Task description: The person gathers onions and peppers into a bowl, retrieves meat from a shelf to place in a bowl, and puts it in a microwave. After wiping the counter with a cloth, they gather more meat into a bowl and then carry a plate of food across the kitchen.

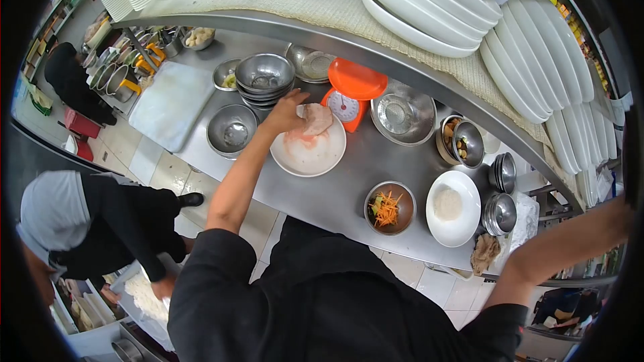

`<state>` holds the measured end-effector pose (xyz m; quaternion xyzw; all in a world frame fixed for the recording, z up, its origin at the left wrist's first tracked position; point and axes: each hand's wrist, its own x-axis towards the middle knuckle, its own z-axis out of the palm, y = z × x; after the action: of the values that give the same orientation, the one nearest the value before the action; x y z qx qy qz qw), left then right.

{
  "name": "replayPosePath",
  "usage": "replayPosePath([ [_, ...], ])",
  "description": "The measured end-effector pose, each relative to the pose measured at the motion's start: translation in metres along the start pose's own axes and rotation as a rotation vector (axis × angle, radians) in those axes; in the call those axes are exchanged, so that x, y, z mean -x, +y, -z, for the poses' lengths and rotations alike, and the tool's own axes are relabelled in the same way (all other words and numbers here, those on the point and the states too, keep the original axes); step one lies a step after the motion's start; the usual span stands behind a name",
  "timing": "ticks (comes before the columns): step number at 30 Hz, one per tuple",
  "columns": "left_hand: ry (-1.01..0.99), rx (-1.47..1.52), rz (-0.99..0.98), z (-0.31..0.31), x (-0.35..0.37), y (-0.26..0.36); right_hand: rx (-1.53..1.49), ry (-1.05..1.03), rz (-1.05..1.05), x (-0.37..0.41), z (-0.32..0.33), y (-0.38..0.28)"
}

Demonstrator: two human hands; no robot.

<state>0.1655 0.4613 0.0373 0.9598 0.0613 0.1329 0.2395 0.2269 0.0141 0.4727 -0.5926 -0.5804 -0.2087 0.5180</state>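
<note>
My left hand (286, 115) pinches the edge of a pale pink slice of raw meat (318, 120). The slice lies partly over the far rim of a wide white bowl (308, 159), whose inside shows reddish wet smears. Just beyond the bowl stands an orange kitchen scale (345, 106) with a round dial and an orange pan on top. A stack of metal bowls (263, 75) sits close to my left fingers. My right forearm (570, 245) reaches out to the right edge, and the hand itself is out of sight.
A metal bowl of shredded carrot (386, 209) and a white oval dish with rice (453, 228) stand nearer me. White plates (429, 7) load the shelf overhead. At left are a cutting board (172, 104) and a co-worker in a grey cap (57, 208).
</note>
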Motion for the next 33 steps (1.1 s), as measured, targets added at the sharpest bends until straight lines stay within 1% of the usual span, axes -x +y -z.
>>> replayPosePath([
  [1,0.084,0.102,0.105,0.009,0.007,0.005,0.035,0.104,-0.134,0.04,-0.017,0.019],
  [3,0.247,0.324,0.315,0.011,0.027,0.004,-0.011,0.209,-0.366,0.112,-0.072,0.058],
  [4,0.253,0.321,0.316,0.009,0.037,0.007,-0.049,0.214,-0.487,0.142,-0.109,0.08],
  [5,0.17,0.501,0.301,0.007,0.05,0.012,-0.074,0.166,-0.598,0.173,-0.147,0.099],
  [6,0.083,0.682,0.287,0.003,0.063,0.017,-0.331,0.187,-0.717,0.183,-0.189,0.117],
  [7,0.083,0.68,0.291,-0.001,0.074,0.027,-0.376,0.15,-0.839,0.195,-0.223,0.131],
  [8,-0.011,0.799,0.316,-0.005,0.081,0.045,-0.394,0.099,-0.962,0.212,-0.252,0.149],
  [9,-0.1,0.916,0.341,-0.01,0.084,0.059,-0.424,0.098,-0.994,0.227,-0.28,0.164],
  [10,-0.097,0.91,0.344,-0.017,0.087,0.065,-0.457,0.099,-1.026,0.242,-0.306,0.178],
  [12,0.028,0.942,0.388,-0.037,0.086,0.068,-0.455,0.021,-1.003,0.276,-0.348,0.213],
  [13,0.033,0.936,0.388,-0.049,0.083,0.062,-0.461,0.021,-0.998,0.285,-0.363,0.222],
  [15,0.09,0.868,0.254,-0.077,0.076,0.047,-0.481,-0.105,-0.946,0.298,-0.381,0.236],
  [16,0.09,0.867,0.255,-0.086,0.073,0.044,-0.482,-0.106,-0.946,0.301,-0.384,0.24],
  [18,0.106,0.611,0.324,-0.098,0.067,0.039,-0.482,-0.192,-0.862,0.308,-0.389,0.246],
  [19,0.216,0.575,0.26,-0.104,0.067,0.042,-0.484,-0.193,-0.862,0.31,-0.39,0.249],
  [21,0.241,0.553,0.283,-0.104,0.063,0.05,-0.543,-0.214,-0.93,0.311,-0.387,0.255],
  [22,0.259,0.535,0.305,-0.101,0.062,0.057,-0.54,-0.207,-0.932,0.311,-0.386,0.255],
  [23,0.252,0.538,0.296,-0.104,0.061,0.056,-0.435,-0.245,-0.951,0.312,-0.382,0.255],
  [24,0.285,0.521,0.297,-0.112,0.06,0.051,-0.329,-0.282,-0.967,0.31,-0.378,0.253],
  [25,0.319,0.502,0.298,-0.115,0.061,0.05,-0.324,-0.272,-0.969,0.301,-0.37,0.243],
  [26,0.316,0.502,0.286,-0.116,0.064,0.05,-0.166,-0.303,-0.892,0.292,-0.36,0.229],
  [27,0.251,0.481,0.309,-0.11,0.064,0.05,-0.002,-0.324,-0.802,0.279,-0.35,0.219],
  [28,0.194,0.456,0.313,-0.104,0.059,0.049,-0.112,-0.322,-0.819,0.275,-0.338,0.212],
  [29,0.223,0.371,0.169,-0.113,0.061,0.034,-0.213,-0.312,-0.82,0.268,-0.323,0.205],
  [30,0.128,0.366,0.161,-0.096,0.061,0.039,-0.188,-0.274,-0.71,0.238,-0.296,0.181],
  [31,0.148,0.389,0.035,-0.088,0.059,0.036,-0.154,-0.234,-0.589,0.195,-0.262,0.148],
  [32,0.184,0.236,-0.028,-0.074,0.057,0.039,-0.002,-0.159,-0.378,0.159,-0.227,0.129],
  [33,0.164,0.214,-0.036,-0.043,0.052,0.054,0.15,-0.088,-0.169,0.132,-0.19,0.105],
])
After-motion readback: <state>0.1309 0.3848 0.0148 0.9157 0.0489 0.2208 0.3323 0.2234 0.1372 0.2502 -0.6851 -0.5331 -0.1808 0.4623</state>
